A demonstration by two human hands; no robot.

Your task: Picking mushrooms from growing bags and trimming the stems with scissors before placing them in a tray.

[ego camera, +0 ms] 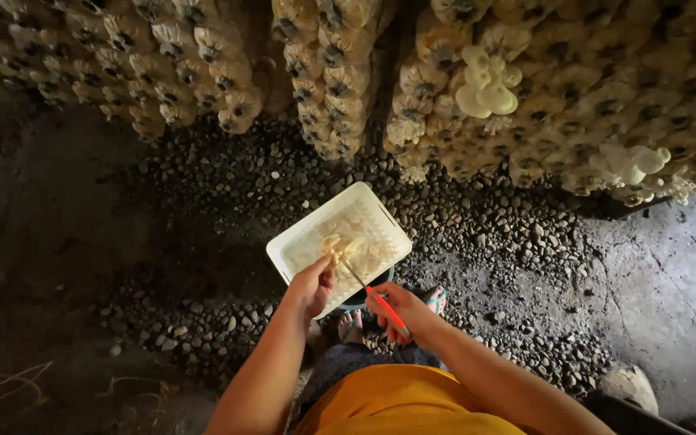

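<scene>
Two hands work over a white perforated basket (380,216) set on the pebbled floor (493,234), below stacked mushroom bags (203,48). A pale mushroom cluster (343,246) is pinched closed in the left hand (312,286), held just above the basket. A red-handled knife (374,296) is gripped shut in the right hand (403,310), blade tip touching the cluster's stem. Judged: the stem is being trimmed. The cut is best kept over the basket, blade angled away from the left fingers, cluster held steady near its base.
</scene>
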